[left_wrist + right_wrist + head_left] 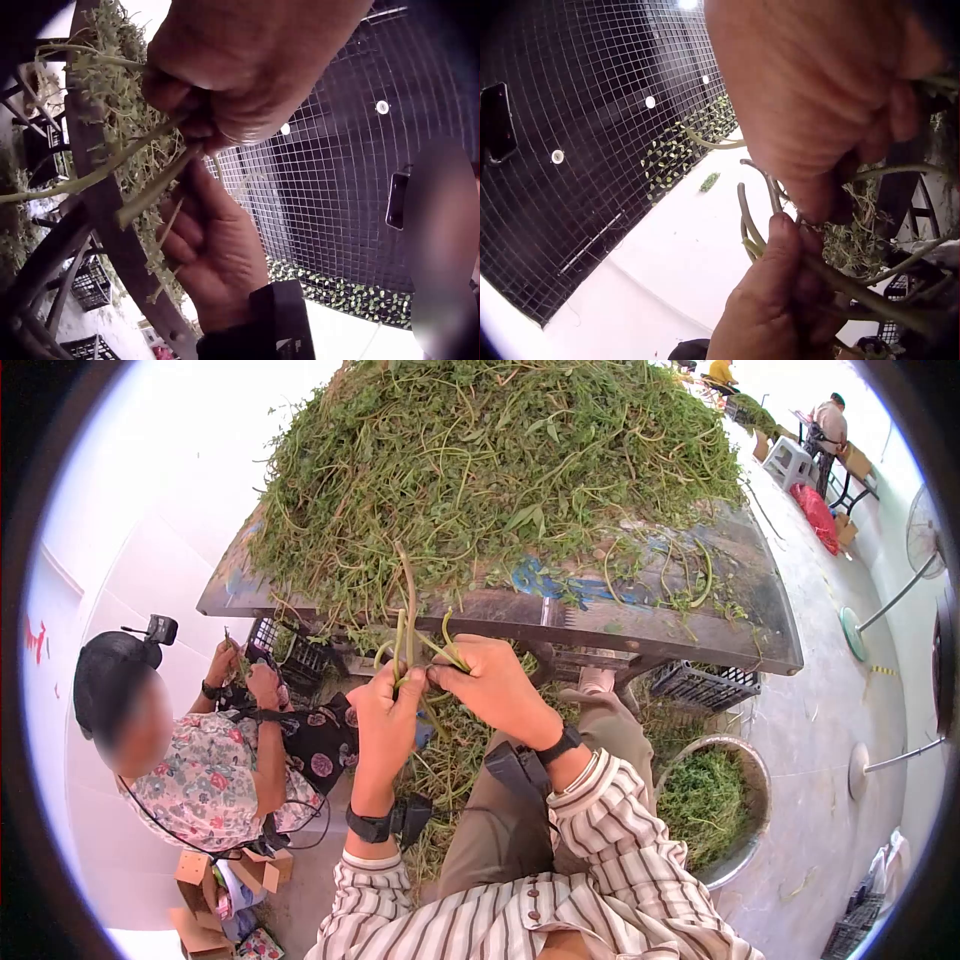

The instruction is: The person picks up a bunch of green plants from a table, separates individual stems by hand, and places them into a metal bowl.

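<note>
Several green stems (409, 610) stand up from my left hand (388, 715), which pinches them between thumb and fingers. Close against it on the right, my right hand (497, 690) has curled fingers pinching thinner green stems (447, 645). The two hands nearly meet at their fingertips. In the left wrist view a thick cut stem (154, 191) juts out between the hands. The right wrist view has stem ends (746, 214) rising past the left thumb. The pinch points are partly hidden by the fingers.
A big heap of greens (500, 470) covers the table (700, 630) ahead. A round tub of greens (762, 800) stands at the right, black crates (705, 685) under the table. A seated person (220, 760) works at the left; cardboard boxes (195, 865) lie below.
</note>
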`<state>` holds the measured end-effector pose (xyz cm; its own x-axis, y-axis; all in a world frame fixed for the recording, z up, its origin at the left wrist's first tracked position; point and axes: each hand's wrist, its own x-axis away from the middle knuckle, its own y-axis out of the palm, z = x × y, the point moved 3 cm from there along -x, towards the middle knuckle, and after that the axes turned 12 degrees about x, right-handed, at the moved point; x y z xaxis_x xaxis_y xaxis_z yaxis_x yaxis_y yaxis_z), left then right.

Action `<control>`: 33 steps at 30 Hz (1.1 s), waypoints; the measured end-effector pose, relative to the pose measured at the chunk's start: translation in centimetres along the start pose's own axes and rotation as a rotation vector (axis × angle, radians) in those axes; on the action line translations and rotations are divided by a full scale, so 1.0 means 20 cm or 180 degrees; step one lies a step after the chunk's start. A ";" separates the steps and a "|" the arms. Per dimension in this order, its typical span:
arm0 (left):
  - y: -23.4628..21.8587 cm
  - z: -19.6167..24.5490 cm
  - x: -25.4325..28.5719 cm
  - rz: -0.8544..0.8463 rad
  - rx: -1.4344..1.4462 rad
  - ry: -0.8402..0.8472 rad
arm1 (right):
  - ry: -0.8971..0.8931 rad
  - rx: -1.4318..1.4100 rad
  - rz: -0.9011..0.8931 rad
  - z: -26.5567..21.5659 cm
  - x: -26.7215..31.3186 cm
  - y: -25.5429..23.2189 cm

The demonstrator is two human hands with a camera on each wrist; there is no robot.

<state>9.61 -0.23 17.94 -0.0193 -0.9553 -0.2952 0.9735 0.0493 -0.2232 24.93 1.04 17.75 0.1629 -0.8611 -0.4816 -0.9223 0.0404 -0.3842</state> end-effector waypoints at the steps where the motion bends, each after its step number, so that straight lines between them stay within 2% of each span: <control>1: 0.00 0.02 0.01 -0.0015 0.0115 -0.0175 | -0.0002 0.0011 0.0003 0.02 0.00 0.00; 3: -0.03 0.01 0.03 -0.0052 0.0237 -0.0352 | 0.0266 0.0275 0.0824 0.08 -0.01 -0.05; 4: -0.06 -0.02 0.05 -0.0087 0.0404 -0.0559 | 0.0760 0.0118 0.0966 0.10 -0.03 -0.11; 5: -0.09 -0.04 0.08 -0.0128 0.0566 -0.0770 | 0.0703 -0.0296 0.1114 0.13 -0.04 -0.14; 6: -0.09 -0.04 0.09 -0.0042 0.0947 -0.0870 | 0.1007 -0.0506 0.0867 0.12 -0.03 -0.16; 7: -0.09 -0.01 0.09 -0.0067 0.0951 -0.0867 | 0.1296 -0.0716 0.0614 0.10 -0.03 -0.18; 8: -0.10 0.02 0.10 0.0052 0.1136 -0.0920 | 0.1299 -0.0704 0.0631 0.10 -0.01 -0.17; 10: -0.09 0.05 0.10 0.0148 0.1331 -0.0979 | 0.1149 -0.1044 0.0150 0.13 0.01 -0.05; 11: -0.07 0.05 0.10 0.0169 0.1468 -0.0924 | 0.0788 -0.1243 0.0205 0.18 0.01 0.05; 13: -0.04 0.04 0.09 0.0172 0.1734 -0.0832 | 0.0457 -0.1363 -0.0040 0.10 0.02 0.13; 15: -0.01 0.04 0.08 -0.0050 0.1721 -0.0860 | 0.0847 -0.2201 -0.0575 0.03 0.06 0.20; 17: 0.02 0.08 0.07 0.0239 0.1348 -0.0615 | 0.0844 -0.2281 -0.0481 0.04 0.07 0.24; 18: 0.03 0.09 0.07 0.0263 0.0999 -0.0380 | 0.0818 -0.2383 -0.0481 0.03 0.06 0.24; 19: 0.04 0.08 0.07 0.0210 0.1010 -0.0398 | 0.0844 -0.2370 -0.0431 0.03 0.06 0.24; 21: 0.03 0.05 0.07 0.0267 0.0693 -0.0105 | 0.1264 -0.3101 -0.0564 0.01 0.07 0.25; 22: 0.03 0.04 0.07 0.0289 0.0559 -0.0034 | 0.0983 -0.2804 -0.0401 0.02 0.06 0.25; 23: 0.03 0.02 0.06 0.0268 0.0563 -0.0041 | 0.0993 -0.2800 -0.0380 0.02 0.07 0.25; 25: 0.03 0.01 0.04 0.0471 0.0280 0.0465 | 0.1099 -0.2601 -0.0450 -0.01 0.07 0.22; 27: 0.03 0.02 0.03 0.0481 0.0201 0.0478 | 0.0985 -0.2684 -0.0260 -0.02 0.08 0.27; 29: 0.03 0.00 0.02 0.0413 0.0491 -0.0067 | 0.0801 -0.2418 -0.0064 -0.02 0.08 0.27; 30: 0.02 -0.01 0.02 0.0400 0.0488 -0.0074 | 0.0810 -0.2421 -0.0052 -0.02 0.08 0.26; 32: 0.00 -0.07 -0.01 0.0237 0.0819 -0.0286 | 0.1320 -0.3101 -0.0456 -0.02 0.09 0.27; 33: -0.01 -0.10 -0.01 0.0228 0.0816 -0.0284 | 0.1318 -0.3103 -0.0447 0.00 0.09 0.28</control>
<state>9.04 0.55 16.28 0.0608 -0.9745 -0.2161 0.9977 0.0532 0.0410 19.96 -0.37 14.76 0.3270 -0.9390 -0.1065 -0.8165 -0.3375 0.4685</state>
